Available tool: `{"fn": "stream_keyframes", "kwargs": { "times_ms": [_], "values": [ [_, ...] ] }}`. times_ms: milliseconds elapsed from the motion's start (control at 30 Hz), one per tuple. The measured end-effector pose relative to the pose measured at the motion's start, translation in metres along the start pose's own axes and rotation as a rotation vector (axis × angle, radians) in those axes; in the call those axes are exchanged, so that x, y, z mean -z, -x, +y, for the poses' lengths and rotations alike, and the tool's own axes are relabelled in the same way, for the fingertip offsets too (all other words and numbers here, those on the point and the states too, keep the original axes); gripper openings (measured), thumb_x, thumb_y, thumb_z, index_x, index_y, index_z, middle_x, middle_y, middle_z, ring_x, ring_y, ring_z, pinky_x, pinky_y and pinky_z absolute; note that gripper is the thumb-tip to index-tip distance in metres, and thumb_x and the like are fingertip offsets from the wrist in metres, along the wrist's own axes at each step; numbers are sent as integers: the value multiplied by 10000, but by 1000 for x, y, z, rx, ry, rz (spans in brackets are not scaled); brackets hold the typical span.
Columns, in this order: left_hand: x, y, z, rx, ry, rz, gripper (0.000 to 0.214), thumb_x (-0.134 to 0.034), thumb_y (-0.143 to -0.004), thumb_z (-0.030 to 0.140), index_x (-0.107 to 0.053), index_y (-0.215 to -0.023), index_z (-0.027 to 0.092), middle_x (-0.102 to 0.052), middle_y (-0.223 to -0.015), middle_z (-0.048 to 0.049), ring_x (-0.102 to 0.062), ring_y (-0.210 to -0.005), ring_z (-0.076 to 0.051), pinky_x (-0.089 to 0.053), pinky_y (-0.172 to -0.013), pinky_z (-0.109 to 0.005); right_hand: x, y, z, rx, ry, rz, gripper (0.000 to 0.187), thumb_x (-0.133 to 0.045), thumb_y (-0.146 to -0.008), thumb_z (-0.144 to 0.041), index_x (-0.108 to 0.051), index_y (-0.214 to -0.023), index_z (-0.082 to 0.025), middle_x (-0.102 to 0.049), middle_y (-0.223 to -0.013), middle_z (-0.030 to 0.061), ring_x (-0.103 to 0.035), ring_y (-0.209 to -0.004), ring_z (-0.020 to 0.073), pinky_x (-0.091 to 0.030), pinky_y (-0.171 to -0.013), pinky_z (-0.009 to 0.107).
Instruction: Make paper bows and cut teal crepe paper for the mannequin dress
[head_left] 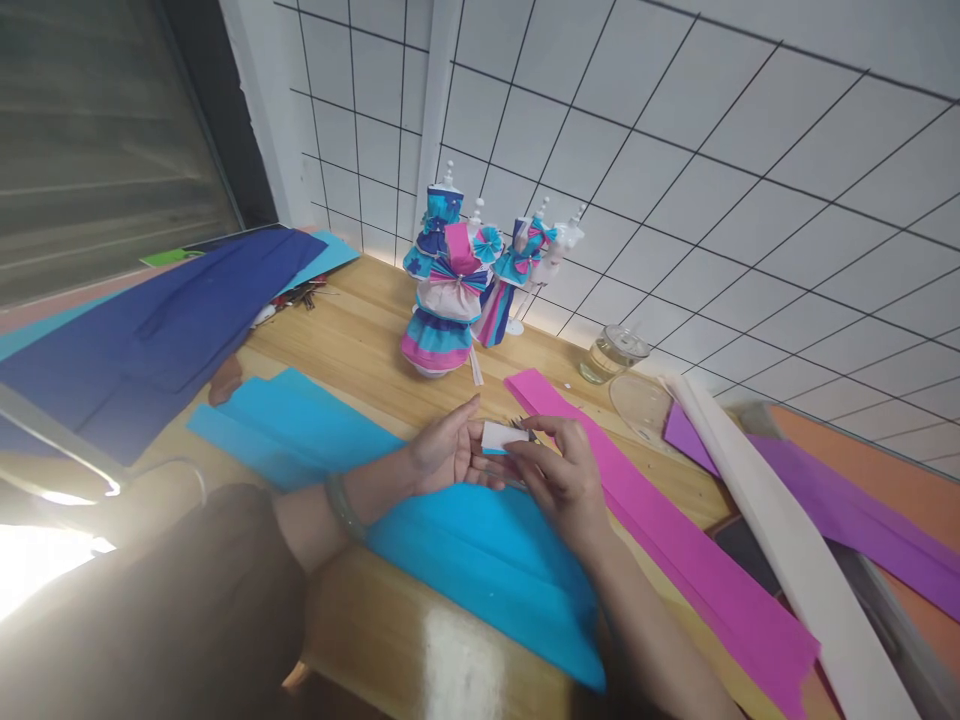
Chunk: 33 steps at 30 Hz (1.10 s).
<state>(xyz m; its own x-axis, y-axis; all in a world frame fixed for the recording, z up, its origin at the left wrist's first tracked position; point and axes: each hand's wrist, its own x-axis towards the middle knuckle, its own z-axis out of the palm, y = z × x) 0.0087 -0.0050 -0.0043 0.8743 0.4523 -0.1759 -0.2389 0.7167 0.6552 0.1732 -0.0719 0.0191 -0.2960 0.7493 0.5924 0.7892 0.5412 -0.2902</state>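
Observation:
My left hand (448,450) and my right hand (559,472) meet over the wooden table (360,340), both pinched on a small folded piece of white paper (496,437) with a turquoise edge. A thin dark metal item, perhaps a clip or pin, shows at the paper's right end by my right fingers. A green bangle (343,507) sits on my left wrist. Beneath the hands lies a turquoise crepe paper sheet (480,550). A long magenta crepe strip (675,545) runs just right of my right hand.
Several small mannequins in paper dresses (450,290) stand at the back by the tiled wall. A glass jar (611,353) and its lid (641,400) are on the right. Dark blue paper (150,340) lies left; white (787,540), purple (862,520) and orange sheets lie right.

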Motion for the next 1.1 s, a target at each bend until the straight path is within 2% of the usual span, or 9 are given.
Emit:
{"fn": "stream_keyframes", "kwargs": {
  "times_ms": [67,167,267,433,533,600,767,1000,1100],
  "values": [
    [1,0,0,-60,-15,49,513,-452,-765,544,-596,-975,99,-642,-945,-146,-619,-784,-196,-480,-683,-316,-1,0,0,21,1,-15,199,-519,-799,-161,-629,-926,-269,-523,-1027,82,-488,-950,221,-437,-741,388],
    [3,1,-2,-167,-136,122,392,-658,-675,357,-615,-982,118,-635,-980,-129,-607,-825,-183,-480,-692,-285,-1,0,1,22,-13,-32,216,-523,-799,-174,-623,-951,-291,-520,-1047,80,-486,-967,228,-438,-749,400],
    [4,1,-3,-216,-226,201,430,-697,-635,321,-618,-1011,129,-619,-1030,-126,-597,-869,-191,-485,-693,-278,-3,1,4,-31,-52,-27,233,-518,-796,-178,-620,-971,-292,-526,-1043,80,-491,-973,233,-432,-771,418],
    [6,-3,-5,-321,-355,338,445,-670,-659,343,-611,-1029,102,-635,-1004,-125,-597,-875,-192,-484,-692,-270,-6,2,8,-343,-365,39,234,-483,-808,-224,-579,-1021,-252,-524,-1060,82,-488,-1012,220,-414,-835,408],
    [8,-5,-8,-381,-451,364,424,-642,-687,345,-611,-1033,102,-649,-977,-114,-602,-841,-183,-477,-666,-258,-5,1,8,-568,-663,-9,203,-469,-823,-268,-558,-1001,-229,-570,-955,61,-536,-914,185,-428,-822,365],
    [8,-6,-9,-400,-480,368,413,-636,-691,347,-615,-1025,105,-655,-961,-104,-601,-828,-179,-473,-652,-252,-6,0,7,-650,-770,-29,181,-503,-809,-299,-557,-960,-218,-582,-890,45,-550,-851,166,-438,-789,329],
    [5,-5,-10,-386,-477,365,401,-646,-677,346,-625,-997,105,-662,-937,-90,-603,-806,-171,-472,-643,-243,-15,0,5,-681,-750,5,249,-626,-713,-356,-561,-897,-202,-592,-808,33,-555,-733,146,-446,-669,275],
    [5,-5,-12,-373,-483,334,434,-643,-680,342,-598,-1041,105,-649,-982,-103,-606,-849,-191,-480,-656,-256,-19,1,7,-695,-724,11,260,-619,-710,-394,-557,-875,-203,-579,-748,27,-543,-669,135,-445,-593,259],
    [5,-7,-12,-415,-465,315,438,-658,-666,330,-597,-1033,100,-637,-1021,-104,-594,-906,-204,-476,-736,-288,-19,1,5,-711,-732,-9,283,-619,-704,-419,-547,-871,-201,-569,-732,27,-539,-652,138,-450,-567,260]
  ]
}}
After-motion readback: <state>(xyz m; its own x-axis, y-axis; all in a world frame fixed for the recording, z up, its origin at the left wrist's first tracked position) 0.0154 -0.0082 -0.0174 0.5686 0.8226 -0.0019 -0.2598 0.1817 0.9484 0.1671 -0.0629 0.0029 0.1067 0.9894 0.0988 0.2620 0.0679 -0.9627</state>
